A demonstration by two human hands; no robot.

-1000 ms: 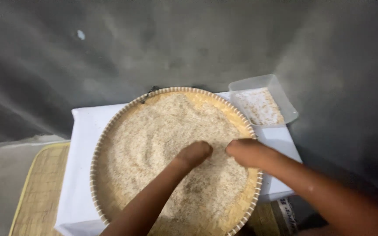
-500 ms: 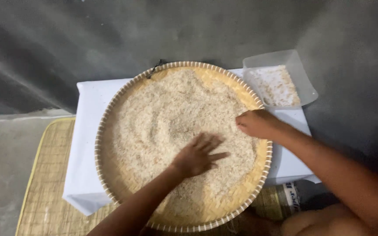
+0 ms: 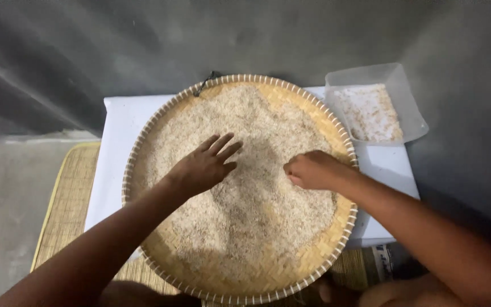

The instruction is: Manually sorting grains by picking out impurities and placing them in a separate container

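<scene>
Dark grey wall and floor behind, woven straw mat on floor, low white worktop on top of it. Big round woven bamboo tray sitting on worktop, covering most of it, spread with pale rice grain across nearly whole face. Left hand flat on grain left of centre, fingers spread wide, holding nothing. Right hand on grain right of centre, fingers curled in tight, pinching; whether anything between fingertips, cannot tell. Step judged as sorting through grain, picking out bits. Next move likely calls for fine pinch and a lift clear without scattering grain over rim. Clear rectangular plastic container at far right corner of worktop, just beside tray, thin layer of pale husky bits inside. Small printed pack edge below worktop at right, too small to tell.
</scene>
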